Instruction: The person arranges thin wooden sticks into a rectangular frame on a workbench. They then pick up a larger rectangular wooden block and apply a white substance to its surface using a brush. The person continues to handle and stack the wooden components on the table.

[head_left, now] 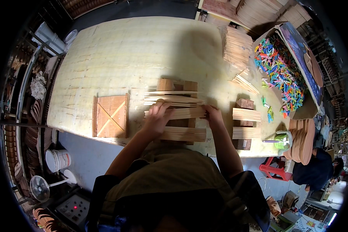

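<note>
At the table's near edge, my left hand [157,119] and my right hand [212,115] close on the two ends of a flat row of thin wooden strips [186,113]. Just beyond it, more loose strips [172,99] lie slightly uneven, with narrow gaps between them. Closer to my body rests another row of strips [186,134]. All of these lie across a wooden block support [190,86], whose far end shows past the strips. My left fingers cover part of the held row, and the fingertips of my right hand are partly hidden.
To the left lies a wooden panel [110,116] with crossed strips. On the right are bundled strips [246,114] on blocks, a strip stack [237,48], a box of colourful clothespins [280,73] and a green container [283,141]. A person [317,170] is beyond a red stool [273,168].
</note>
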